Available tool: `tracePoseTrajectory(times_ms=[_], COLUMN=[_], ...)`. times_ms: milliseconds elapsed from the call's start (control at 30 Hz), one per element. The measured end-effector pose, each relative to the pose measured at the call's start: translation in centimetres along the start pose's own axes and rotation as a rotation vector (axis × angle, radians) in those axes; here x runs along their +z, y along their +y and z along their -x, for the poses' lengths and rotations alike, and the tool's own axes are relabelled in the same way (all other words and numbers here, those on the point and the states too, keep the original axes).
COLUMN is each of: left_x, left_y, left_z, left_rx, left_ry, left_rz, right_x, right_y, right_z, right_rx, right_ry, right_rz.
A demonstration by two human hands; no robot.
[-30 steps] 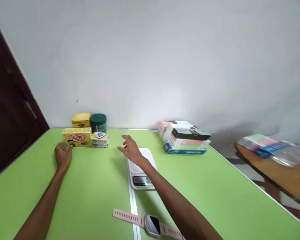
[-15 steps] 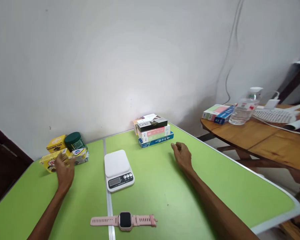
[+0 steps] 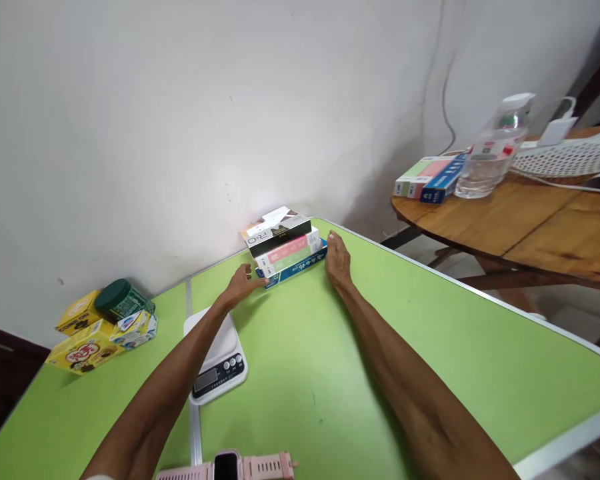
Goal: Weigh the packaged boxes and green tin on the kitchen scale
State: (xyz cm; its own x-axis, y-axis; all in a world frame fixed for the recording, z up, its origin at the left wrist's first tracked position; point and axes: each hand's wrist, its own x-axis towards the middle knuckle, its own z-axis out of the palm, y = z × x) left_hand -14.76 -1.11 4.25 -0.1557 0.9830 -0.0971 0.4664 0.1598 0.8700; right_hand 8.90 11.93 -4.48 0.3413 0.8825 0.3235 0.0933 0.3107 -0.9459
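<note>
A stack of flat boxes (image 3: 286, 250) lies at the far edge of the green table (image 3: 330, 373), against the wall. My left hand (image 3: 243, 283) reaches across to the stack's left end, fingers stretched and touching the bottom blue box. My right hand (image 3: 337, 260) rests at the stack's right end, fingers extended against it. Neither hand has lifted anything. A white kitchen scale (image 3: 215, 357) sits under my left forearm.
Yellow boxes (image 3: 83, 343), a green-lidded jar (image 3: 123, 300) and a small carton (image 3: 137, 328) sit at the far left. A pink smartwatch (image 3: 230, 467) lies at the near edge. A wooden table (image 3: 530, 227) at right holds boxes, a water bottle (image 3: 490, 153) and a white basket.
Both hands moved to the stack of boxes: the left one came across from the yellow boxes, the right one went forward. The view swung right.
</note>
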Motion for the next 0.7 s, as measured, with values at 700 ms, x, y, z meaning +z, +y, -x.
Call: tracePoseTrajectory(times_ms=[700], left_x=[1.8], left_y=[-2.1], left_z=[1.1], left_rx=[0.112], left_ry=[-0.073], left_rz=[0.186], right_x=[-3.5], right_y=[-3.5], right_z=[3.8], right_rx=[-0.086], right_ry=[-0.094], right_rz=[0.138])
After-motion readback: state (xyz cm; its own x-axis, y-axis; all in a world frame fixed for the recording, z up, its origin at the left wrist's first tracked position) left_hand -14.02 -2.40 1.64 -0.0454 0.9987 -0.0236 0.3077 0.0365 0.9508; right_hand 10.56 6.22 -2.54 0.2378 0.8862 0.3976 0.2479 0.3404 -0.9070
